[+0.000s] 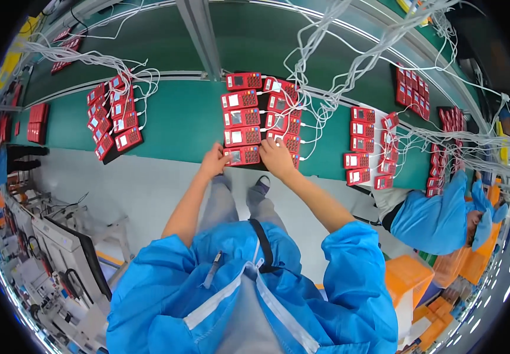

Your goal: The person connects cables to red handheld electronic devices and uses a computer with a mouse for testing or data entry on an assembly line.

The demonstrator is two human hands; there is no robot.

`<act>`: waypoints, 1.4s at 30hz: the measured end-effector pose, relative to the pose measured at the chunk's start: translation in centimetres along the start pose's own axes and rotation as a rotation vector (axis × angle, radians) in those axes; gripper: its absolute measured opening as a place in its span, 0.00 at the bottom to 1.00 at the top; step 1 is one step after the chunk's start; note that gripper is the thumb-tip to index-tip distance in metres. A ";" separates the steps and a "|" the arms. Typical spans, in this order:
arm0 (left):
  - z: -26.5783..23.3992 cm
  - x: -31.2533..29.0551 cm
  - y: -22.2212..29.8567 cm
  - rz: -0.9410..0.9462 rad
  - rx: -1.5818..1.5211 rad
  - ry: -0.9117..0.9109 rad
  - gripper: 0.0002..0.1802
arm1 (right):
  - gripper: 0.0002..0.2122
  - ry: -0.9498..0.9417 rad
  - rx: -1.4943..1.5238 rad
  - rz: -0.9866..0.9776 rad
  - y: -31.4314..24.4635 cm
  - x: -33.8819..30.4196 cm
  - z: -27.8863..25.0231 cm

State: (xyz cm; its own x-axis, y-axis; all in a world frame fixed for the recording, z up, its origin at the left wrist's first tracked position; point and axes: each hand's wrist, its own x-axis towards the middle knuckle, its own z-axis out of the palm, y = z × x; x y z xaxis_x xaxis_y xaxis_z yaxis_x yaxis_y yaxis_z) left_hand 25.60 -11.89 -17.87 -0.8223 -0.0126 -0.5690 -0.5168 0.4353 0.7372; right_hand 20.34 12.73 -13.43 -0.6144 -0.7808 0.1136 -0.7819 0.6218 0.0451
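Two columns of red handheld card terminals, each with a small screen and dark keypad, lie on the green bench directly ahead of me. My left hand [214, 161] grips the left end of the nearest terminal [242, 156] in the left column. At that terminal's right end is my right hand [275, 157], its fingers closed and pointing down. What they pinch is hidden, and the hand covers part of the right column. White cables [295, 109] run to the right ends of several terminals, including the one just beyond [242, 137].
More wired terminals lie in groups on the left [126, 138] and right [358, 144] of the green bench [178, 118]. Bundled white cables [379, 44] hang overhead by a metal post [199, 35]. A co-worker in blue [435, 215] sits at the right, near orange bins [408, 276].
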 end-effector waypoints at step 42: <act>-3.1 5.3 0.3 0.031 -0.518 -0.126 0.12 | 0.13 -0.241 0.339 -0.122 7.8 6.2 2.4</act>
State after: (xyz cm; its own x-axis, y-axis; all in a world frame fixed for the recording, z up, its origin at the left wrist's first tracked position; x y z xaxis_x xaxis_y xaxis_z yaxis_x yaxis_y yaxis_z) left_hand 20.34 -14.65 -19.55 -0.8203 0.1154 -0.5601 -0.5691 -0.0678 0.8195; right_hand 10.14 12.58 -14.73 -0.4912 -0.8642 -0.1093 -0.8161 0.5005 -0.2889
